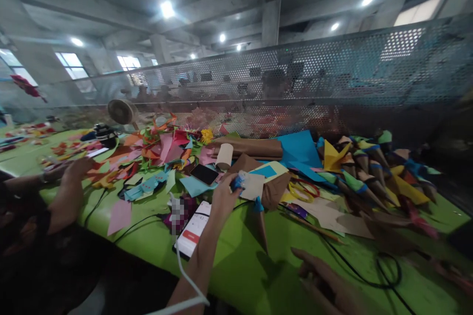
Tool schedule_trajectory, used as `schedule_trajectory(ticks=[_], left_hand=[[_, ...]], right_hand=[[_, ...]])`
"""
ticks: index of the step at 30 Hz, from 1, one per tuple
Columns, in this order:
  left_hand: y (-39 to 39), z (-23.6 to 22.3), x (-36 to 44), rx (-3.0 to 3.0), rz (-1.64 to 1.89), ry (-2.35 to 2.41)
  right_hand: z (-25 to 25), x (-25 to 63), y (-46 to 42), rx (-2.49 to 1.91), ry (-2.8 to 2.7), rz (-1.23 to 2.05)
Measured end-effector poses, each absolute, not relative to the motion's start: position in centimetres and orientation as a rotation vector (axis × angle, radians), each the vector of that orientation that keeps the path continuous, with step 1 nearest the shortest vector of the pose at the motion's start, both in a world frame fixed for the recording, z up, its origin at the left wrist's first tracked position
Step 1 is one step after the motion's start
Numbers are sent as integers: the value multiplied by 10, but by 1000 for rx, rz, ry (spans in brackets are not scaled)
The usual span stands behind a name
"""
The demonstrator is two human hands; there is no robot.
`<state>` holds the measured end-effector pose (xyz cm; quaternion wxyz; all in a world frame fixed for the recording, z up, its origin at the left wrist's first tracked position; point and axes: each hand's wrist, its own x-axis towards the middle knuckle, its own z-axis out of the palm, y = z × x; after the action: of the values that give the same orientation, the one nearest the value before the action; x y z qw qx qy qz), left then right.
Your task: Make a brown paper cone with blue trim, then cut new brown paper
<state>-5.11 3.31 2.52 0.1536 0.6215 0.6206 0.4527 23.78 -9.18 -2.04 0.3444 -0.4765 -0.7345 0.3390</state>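
My left hand (pixel 225 194) reaches over the table with its fingers closed around a small blue-and-clear object (pixel 239 180), too blurred to name. Right beside that object lies a pale paper piece (pixel 254 187). Low on the right, my right hand (pixel 325 278) hovers over the green table (pixel 236 268), its index finger stretched out and nothing in it. Between the hands is a brown paper cone (pixel 260 229) with a blue top, pointing down. A phone with a lit screen (pixel 194 231) lies under my left forearm.
Several paper cones (pixel 364 172) crowd the right. Behind are coloured paper scraps (pixel 166 145), a dark phone (pixel 204 173), a cardboard roll (pixel 224 156) and blue sheets (pixel 299 145). A black cable (pixel 358 270) curls at right. A co-worker's hand (pixel 76 172) is at left.
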Motion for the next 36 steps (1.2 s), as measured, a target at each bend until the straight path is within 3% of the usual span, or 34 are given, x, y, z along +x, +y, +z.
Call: schedule_trajectory(ticks=[11,14,19,23,26,36], left_hand=[[23,20,1,1598,1481,1235],[25,21,-11,1643,1490,1384],[39,18,-53,1596,1547,2041],[55,11,-77,1642,1250,2406],[61,6,-76,1735,1019,2473],[68,4,-32,2012,765,2222]], right_hand=[[75,196,2,-1223,-1718,730],[68,185,14,-1200,-1671,761],[35,191,24,-1274,-1633,836],[24,199,29,-1309,-1566,922],[26,200,28,-1349,-1580,869],[29,202,27,-1352,-1723,700]])
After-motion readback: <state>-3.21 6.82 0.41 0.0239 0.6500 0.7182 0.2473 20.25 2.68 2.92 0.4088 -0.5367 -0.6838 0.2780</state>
